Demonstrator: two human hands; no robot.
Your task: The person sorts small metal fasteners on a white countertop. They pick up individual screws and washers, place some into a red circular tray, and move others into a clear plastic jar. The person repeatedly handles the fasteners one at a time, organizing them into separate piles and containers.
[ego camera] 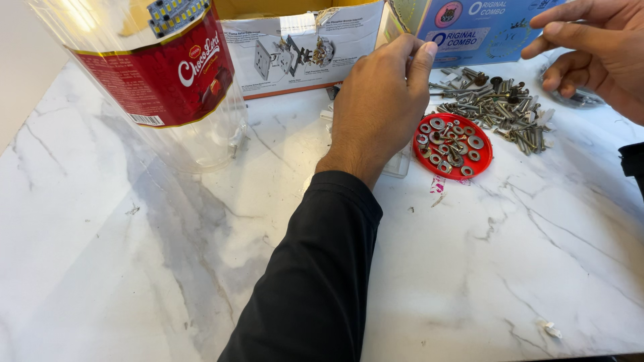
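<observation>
Fingers of left hand (376, 107) are curled w/ thumb & forefinger pinched together; can't tell what, if anything, they hold. Hand rests over a clear plastic piece (397, 164) on white marble table (469, 268), just beside round red plastic lid (453, 146) full of metal washers. Right hand (594, 43), fingers loosely open & empty, hovers above pile of steel screws & bolts (496, 107). Clear plastic jar w/ red label (168, 87) stands well to the left.
</observation>
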